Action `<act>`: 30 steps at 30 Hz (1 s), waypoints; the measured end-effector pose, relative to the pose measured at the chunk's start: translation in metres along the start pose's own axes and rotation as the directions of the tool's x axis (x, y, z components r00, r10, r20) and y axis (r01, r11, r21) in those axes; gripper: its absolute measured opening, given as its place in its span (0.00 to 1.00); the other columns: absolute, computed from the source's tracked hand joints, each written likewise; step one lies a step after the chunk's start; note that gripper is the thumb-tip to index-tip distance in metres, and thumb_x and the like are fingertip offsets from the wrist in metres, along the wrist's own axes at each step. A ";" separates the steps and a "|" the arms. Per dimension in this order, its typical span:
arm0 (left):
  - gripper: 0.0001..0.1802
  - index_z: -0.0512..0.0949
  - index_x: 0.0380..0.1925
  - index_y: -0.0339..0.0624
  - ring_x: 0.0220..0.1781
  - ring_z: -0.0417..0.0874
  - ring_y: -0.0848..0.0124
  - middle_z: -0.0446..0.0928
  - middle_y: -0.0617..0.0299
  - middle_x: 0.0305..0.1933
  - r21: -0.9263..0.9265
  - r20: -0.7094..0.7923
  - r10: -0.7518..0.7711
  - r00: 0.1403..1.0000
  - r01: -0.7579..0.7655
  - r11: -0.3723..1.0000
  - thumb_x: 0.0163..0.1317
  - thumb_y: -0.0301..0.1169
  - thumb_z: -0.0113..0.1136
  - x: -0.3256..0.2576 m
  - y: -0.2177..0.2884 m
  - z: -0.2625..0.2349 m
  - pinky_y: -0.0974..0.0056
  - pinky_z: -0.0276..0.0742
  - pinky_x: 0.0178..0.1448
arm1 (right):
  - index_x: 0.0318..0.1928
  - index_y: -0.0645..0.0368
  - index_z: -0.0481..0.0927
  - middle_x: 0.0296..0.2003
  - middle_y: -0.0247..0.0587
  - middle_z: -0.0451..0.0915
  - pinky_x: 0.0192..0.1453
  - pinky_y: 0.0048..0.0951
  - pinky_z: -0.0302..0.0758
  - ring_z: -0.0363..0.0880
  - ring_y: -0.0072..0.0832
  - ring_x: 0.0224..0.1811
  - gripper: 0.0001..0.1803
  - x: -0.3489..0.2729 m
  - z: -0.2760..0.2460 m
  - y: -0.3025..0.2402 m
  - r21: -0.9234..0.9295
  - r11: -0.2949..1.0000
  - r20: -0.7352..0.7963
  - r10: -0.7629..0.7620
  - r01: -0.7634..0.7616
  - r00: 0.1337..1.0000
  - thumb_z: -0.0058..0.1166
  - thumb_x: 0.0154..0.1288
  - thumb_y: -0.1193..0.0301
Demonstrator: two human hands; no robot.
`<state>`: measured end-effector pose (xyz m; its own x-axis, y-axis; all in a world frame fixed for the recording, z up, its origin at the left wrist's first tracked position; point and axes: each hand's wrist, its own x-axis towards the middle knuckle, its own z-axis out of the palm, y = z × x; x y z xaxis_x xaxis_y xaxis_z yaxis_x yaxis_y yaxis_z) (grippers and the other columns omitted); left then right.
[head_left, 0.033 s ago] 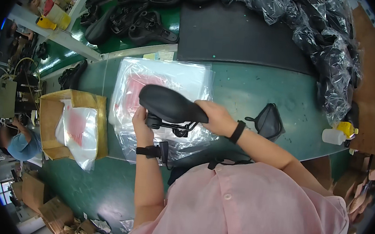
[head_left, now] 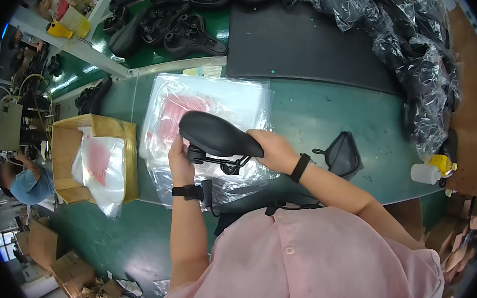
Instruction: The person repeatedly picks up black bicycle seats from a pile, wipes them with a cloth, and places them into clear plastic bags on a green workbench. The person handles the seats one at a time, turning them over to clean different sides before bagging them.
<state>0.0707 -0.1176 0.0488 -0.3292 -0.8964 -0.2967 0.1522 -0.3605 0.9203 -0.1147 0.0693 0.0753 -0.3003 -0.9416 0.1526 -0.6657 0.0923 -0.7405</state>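
A black bicycle saddle is held up over a stack of clear plastic bags on the green table. Around its narrow right end, the fingers of my right hand are closed. My left hand grips the wide left end from below, beside the round black fitting; some of its fingers are hidden behind the saddle. Metal rails and a clamp show under the saddle's near side. Reddish print shows through the bags beneath.
An open cardboard box with more plastic bags stands left. A dark pouch lies right. Several saddles sit beyond, beside a black mat. Plastic-wrapped saddles and a white bottle are far right. Another person is at far left.
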 end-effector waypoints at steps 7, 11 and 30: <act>0.10 0.82 0.42 0.38 0.16 0.64 0.82 0.69 0.67 0.15 0.424 0.434 0.316 0.843 -0.501 0.754 0.62 0.27 0.57 -0.041 0.069 0.032 0.73 0.57 0.20 | 0.52 0.58 0.71 0.41 0.52 0.78 0.44 0.39 0.75 0.79 0.46 0.43 0.28 0.016 0.009 -0.001 -0.067 0.979 0.245 0.202 -0.191 0.948 0.59 0.44 0.78; 0.14 0.82 0.44 0.42 0.19 0.74 0.71 0.78 0.54 0.22 0.554 0.739 0.224 0.635 -0.762 0.335 0.55 0.22 0.60 -0.067 0.096 0.043 0.67 0.70 0.26 | 0.51 0.66 0.74 0.39 0.48 0.80 0.45 0.27 0.75 0.80 0.31 0.41 0.26 0.024 -0.011 -0.002 0.398 0.748 0.388 0.388 -0.532 0.836 0.62 0.48 0.76; 0.15 0.75 0.49 0.38 0.36 0.77 0.63 0.74 0.57 0.33 0.270 0.805 0.002 0.593 -0.370 0.889 0.60 0.25 0.53 -0.082 0.022 0.153 0.63 0.71 0.44 | 0.62 0.70 0.61 0.51 0.44 0.74 0.59 0.29 0.67 0.73 0.29 0.52 0.36 0.014 -0.049 0.053 0.849 0.212 0.180 0.744 -0.483 0.644 0.62 0.55 0.71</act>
<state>-0.0418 -0.0129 0.1326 -0.9451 -0.3253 0.0314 0.0054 0.0807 0.9967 -0.1878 0.0774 0.0705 -0.5652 -0.5959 -0.5705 0.5840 0.1994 -0.7869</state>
